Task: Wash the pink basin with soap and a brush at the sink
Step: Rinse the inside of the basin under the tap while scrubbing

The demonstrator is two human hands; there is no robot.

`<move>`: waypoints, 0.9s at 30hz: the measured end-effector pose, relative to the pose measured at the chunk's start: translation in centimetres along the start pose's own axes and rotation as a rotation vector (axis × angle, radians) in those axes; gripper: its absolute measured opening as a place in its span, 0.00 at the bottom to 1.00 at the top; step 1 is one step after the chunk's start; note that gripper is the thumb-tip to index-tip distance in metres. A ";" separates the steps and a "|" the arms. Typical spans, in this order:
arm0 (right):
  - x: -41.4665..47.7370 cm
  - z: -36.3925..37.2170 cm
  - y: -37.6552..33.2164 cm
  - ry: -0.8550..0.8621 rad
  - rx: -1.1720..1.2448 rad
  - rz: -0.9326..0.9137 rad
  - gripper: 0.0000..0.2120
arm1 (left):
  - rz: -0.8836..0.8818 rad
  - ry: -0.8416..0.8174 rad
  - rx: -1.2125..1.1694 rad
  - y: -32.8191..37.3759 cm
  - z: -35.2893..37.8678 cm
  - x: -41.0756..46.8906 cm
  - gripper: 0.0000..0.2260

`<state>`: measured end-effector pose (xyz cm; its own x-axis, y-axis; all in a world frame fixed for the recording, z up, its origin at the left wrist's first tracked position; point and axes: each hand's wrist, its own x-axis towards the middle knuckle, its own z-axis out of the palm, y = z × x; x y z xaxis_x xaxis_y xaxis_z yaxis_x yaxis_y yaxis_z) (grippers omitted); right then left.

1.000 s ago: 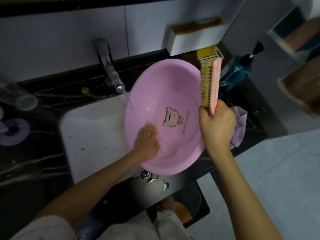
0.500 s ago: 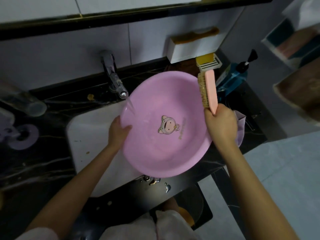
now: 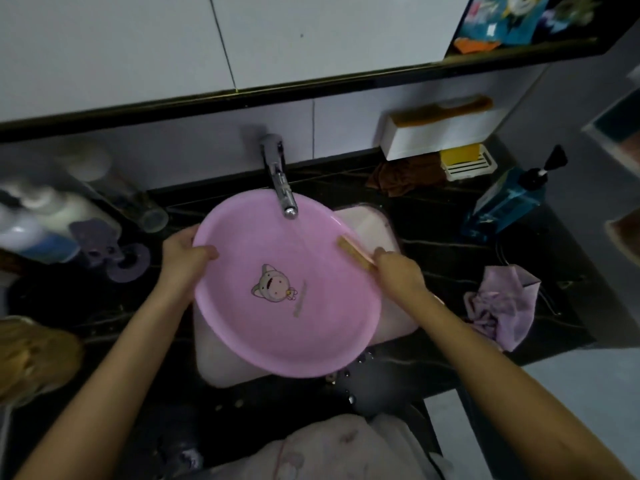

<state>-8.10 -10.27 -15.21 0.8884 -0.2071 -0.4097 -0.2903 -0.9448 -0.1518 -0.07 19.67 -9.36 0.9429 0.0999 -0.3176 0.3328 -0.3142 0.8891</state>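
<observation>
The pink basin (image 3: 311,334) is held over the white sink (image 3: 381,223), with the faucet (image 3: 280,181) at its 12 o'clock and a thin stream of water run into the bowl. The rim at about 10 o'clock is clamped by the left hand (image 3: 183,258), its thumb laid inside the bowl. The brush (image 3: 353,251) is gripped by the right hand (image 3: 398,271) at about 2 o'clock, fingers wrapped round the handle and bristles set against the inner wall. On the dark counter, 1 blue pump bottle (image 3: 505,206) is seen further out at 2 o'clock and a lilac cloth (image 3: 498,303) at 3 o'clock.
</observation>
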 end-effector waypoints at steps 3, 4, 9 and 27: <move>3.1 1.0 -2.1 -0.014 0.007 -0.266 0.25 | 0.062 0.043 0.087 0.8 0.3 -0.7 0.23; 4.4 1.4 -2.9 0.004 -0.039 -0.364 0.26 | 0.069 0.063 0.099 0.9 0.5 -0.8 0.23; 8.7 1.4 -5.3 0.044 -0.219 -0.511 0.29 | 0.161 0.098 0.167 0.8 0.4 -1.6 0.28; 9.6 -0.9 -7.4 0.171 0.029 -0.530 0.15 | 0.228 0.174 0.361 3.3 -0.9 -1.7 0.30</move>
<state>2.93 -5.51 -17.26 0.9599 0.2539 -0.1189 0.2045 -0.9241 -0.3228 -0.51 19.31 -5.57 0.9896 0.1379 -0.0399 0.1211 -0.6526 0.7480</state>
